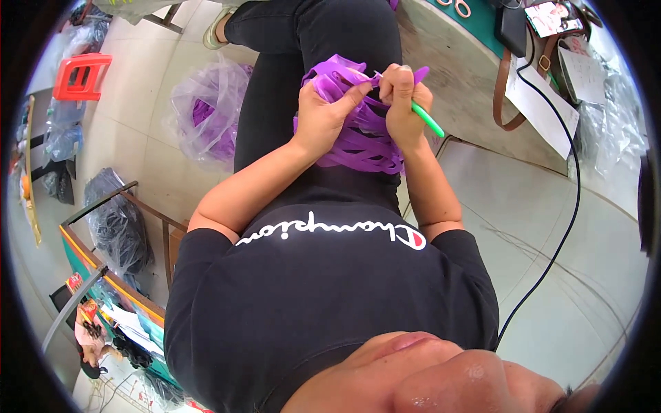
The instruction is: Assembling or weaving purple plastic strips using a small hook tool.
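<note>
purple strips (361,141) pinched in l. hand (323,115); green tool (428,120) gripped in r. hand (406,103); strips apparently being worked w/ it; steady tension prob. needed nxt.

Strips (372,122) run from the fingers (399,79) back over the lap (265,134), a bag (182,110) on the floor (131,131) leftward, the surface (478,31) rightward.

head-worn fisheye; faces down; close over left hand (321,118) and right hand (407,104)
</note>
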`<state>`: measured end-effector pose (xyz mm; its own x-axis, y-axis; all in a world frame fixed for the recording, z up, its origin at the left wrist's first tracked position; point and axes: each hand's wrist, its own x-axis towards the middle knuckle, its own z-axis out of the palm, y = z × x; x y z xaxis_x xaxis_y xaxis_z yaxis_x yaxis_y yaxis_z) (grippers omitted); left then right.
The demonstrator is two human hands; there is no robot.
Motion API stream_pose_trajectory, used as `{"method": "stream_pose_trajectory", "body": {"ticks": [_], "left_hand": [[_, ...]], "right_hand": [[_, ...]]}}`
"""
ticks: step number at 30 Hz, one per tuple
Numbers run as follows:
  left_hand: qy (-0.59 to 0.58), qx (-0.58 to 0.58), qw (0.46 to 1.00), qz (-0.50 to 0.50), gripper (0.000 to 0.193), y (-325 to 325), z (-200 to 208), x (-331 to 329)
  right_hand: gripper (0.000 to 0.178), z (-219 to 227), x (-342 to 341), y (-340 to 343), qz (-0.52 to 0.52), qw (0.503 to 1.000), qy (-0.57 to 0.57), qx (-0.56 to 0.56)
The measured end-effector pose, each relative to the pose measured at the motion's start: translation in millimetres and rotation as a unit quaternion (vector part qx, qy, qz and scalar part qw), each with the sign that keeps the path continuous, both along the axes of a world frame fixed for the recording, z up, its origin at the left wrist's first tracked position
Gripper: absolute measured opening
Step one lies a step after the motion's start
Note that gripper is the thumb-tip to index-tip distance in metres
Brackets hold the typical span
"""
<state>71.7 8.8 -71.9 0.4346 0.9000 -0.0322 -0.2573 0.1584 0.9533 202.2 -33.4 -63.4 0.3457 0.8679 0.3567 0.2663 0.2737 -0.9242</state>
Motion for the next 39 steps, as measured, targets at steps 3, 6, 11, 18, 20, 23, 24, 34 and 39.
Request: {"method": "stream_pose_trajectory", "body": {"ticks": [3,6,11,18,20,23,24,34,39], "left_hand": [[-0.031,0.006,0.999,-0.014,0.011,0,8,-1],[-0.011,-0.025,1.000,-0.010,0.014,1,8,-5],[-0.024,-0.036,0.999,0.020,0.016,2,5,2],[-0.056,-0.107,0.992,-0.047,0.011,2,6,0],[-0.039,-0.085,0.995,-0.045,0.011,4,6,-2],[-0.002,-0.015,1.000,-0.025,0.013,1,10,-3],[0.012,-0.009,1.000,-0.011,0.012,-1,14,-3],[-0.062,-0.108,0.992,0.033,0.005,-1,29,-5],[-0.066,-0.111,0.991,0.019,0.004,-1,28,-6]], "right_hand": [[0.051,2,4,5,-0.025,0.997,-0.039,0.068],[0.052,4,11,6,0.072,0.996,0.060,0.012],[0.045,-14,14,10,0.130,0.980,0.145,0.039],[0.054,9,9,5,0.153,0.974,0.168,0.017],[0.054,26,9,2,0.154,0.971,0.182,-0.033],[0.056,36,16,-1,0.174,0.962,0.182,-0.107],[0.057,37,21,-2,0.181,0.962,0.175,-0.103],[0.057,14,15,-7,0.175,0.968,0.177,-0.031],[0.057,11,10,-4,0.172,0.963,0.205,-0.036]]}}
